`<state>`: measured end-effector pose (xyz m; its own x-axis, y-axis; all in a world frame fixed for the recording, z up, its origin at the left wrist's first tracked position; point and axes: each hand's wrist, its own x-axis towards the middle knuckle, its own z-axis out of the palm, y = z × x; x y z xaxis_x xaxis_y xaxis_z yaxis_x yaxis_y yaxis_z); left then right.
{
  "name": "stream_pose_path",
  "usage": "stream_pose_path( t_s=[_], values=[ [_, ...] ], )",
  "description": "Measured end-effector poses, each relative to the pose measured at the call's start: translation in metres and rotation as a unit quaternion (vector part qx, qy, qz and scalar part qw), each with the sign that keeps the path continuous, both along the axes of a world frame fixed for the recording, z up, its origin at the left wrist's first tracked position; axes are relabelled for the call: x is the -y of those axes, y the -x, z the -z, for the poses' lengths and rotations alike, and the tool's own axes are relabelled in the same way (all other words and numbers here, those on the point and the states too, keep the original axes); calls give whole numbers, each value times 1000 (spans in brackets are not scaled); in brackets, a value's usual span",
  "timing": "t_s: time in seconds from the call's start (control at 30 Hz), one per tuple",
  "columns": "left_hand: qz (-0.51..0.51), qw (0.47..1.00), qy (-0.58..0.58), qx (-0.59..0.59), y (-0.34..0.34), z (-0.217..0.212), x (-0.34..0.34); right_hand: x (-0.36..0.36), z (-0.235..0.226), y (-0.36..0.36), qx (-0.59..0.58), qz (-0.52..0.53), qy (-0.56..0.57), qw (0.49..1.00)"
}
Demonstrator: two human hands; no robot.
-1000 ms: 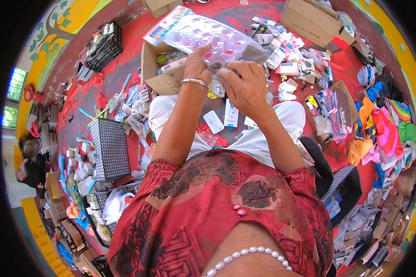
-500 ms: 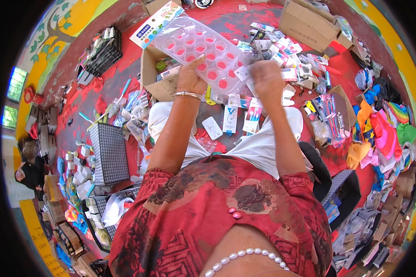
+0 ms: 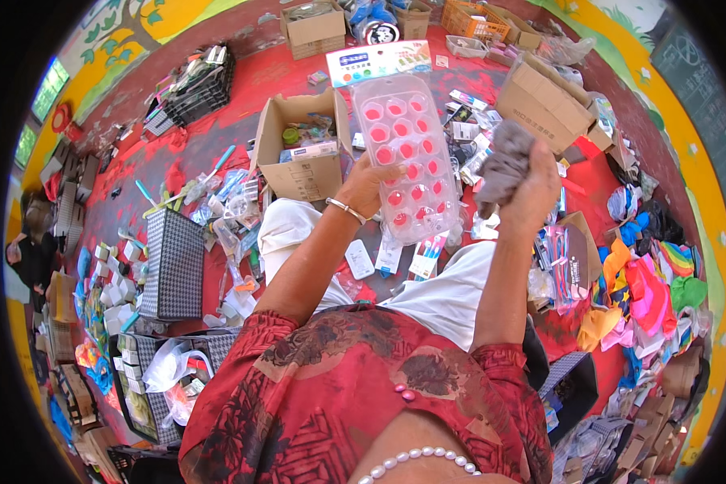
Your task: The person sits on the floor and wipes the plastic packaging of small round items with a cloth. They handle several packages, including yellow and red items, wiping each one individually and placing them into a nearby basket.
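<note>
My left hand (image 3: 369,185) grips the left edge of a clear plastic ice cube tray (image 3: 418,173), thumb over its front. Red shows through the tray's round cups, and a printed header card (image 3: 377,63) sticks up past its far end. Beside the tray on the right, my right hand (image 3: 535,187) is closed on a crumpled grey cloth (image 3: 504,165), held apart from the tray. Between my knees below lie a white flat box (image 3: 359,259) and a pack with coloured handles (image 3: 427,255).
An open cardboard box (image 3: 302,177) with small goods stands left of the tray. Many small packages (image 3: 468,129) lie beyond it to the right. A houndstooth bin (image 3: 174,266) is at the left, colourful cloths (image 3: 649,286) at the far right. Another person (image 3: 32,254) sits at the far left.
The tray has turned more upright and shifted right. My right hand, blurred at the tray's edge before, has moved right, away from it, and the grey cloth now shows clearly.
</note>
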<state>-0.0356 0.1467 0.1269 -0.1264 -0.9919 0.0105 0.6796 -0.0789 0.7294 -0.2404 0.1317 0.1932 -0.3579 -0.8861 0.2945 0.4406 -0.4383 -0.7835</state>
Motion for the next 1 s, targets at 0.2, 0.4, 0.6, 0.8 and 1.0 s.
stream_pose_path(
  t_s=[0.2,0.4,0.6,0.8,1.0],
  values=[
    [35,999,27,30,5,8,-10,-7,10,-53,-638,-9,306,706],
    [72,992,14,103,-3,3,-29,5,16,-46,-666,94,333,660],
    [73,995,21,59,-5,10,-25,19,17,-59,-573,0,273,773],
    [41,997,65,4,-40,13,-13,-48,76,-39,-507,-131,153,838],
    [26,998,38,36,-25,-2,-20,-35,53,-12,-376,-23,-24,926]
  ],
)
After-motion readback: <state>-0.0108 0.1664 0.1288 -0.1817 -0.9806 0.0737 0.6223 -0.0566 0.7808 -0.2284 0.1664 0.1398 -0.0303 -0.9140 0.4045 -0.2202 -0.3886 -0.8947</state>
